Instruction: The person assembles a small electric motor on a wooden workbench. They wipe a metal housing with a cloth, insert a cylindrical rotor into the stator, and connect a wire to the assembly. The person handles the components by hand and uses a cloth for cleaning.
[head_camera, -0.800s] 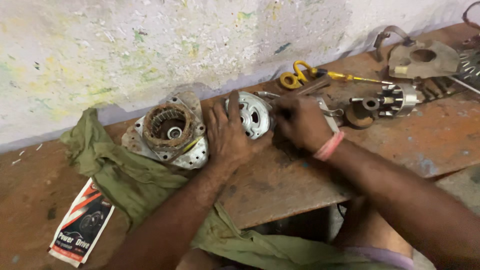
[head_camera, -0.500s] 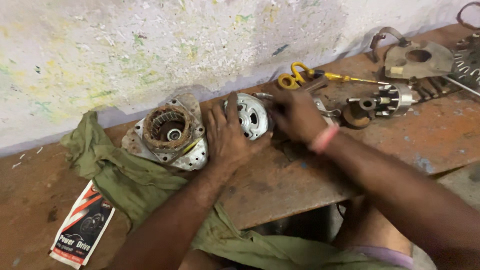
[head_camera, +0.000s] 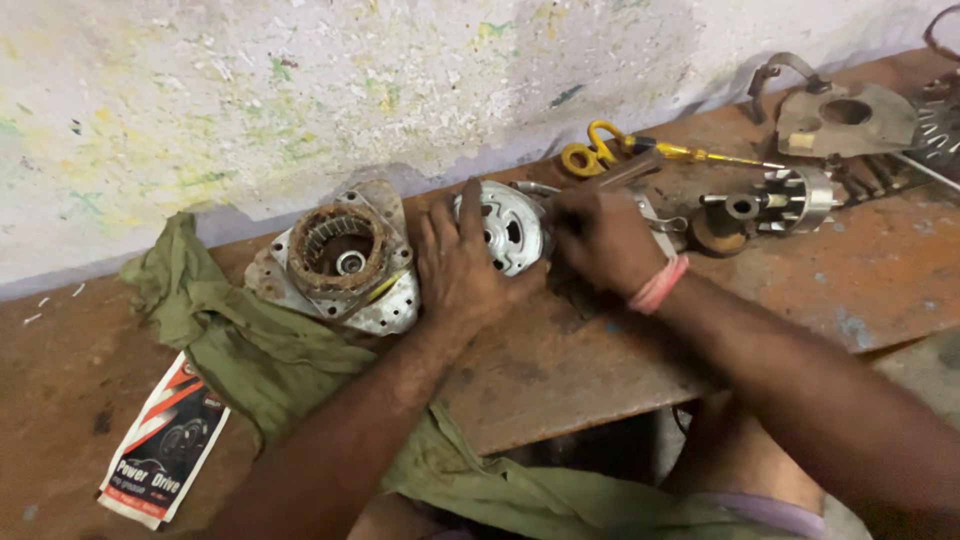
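Observation:
My left hand (head_camera: 465, 268) lies on a round silver motor end cover (head_camera: 508, 228) with cut-out slots, fingers curled over its left side. My right hand (head_camera: 603, 238), a pink band at the wrist, grips the cover's right side; what its fingers hold there is hidden. Just left of my left hand sits a rusty motor stator housing (head_camera: 340, 255) with copper windings, resting on a green cloth (head_camera: 240, 345).
A rotor with a finned end (head_camera: 775, 200) lies right of my hands. Yellow-handled scissors and a screwdriver (head_camera: 640, 150) lie by the wall. A metal bracket plate (head_camera: 845, 115) is at far right. A printed packet (head_camera: 160, 445) lies at lower left. The bench edge drops off below my arms.
Both hands have stayed on the silver cover; the right hand shifted slightly left along its side. The view moved a little.

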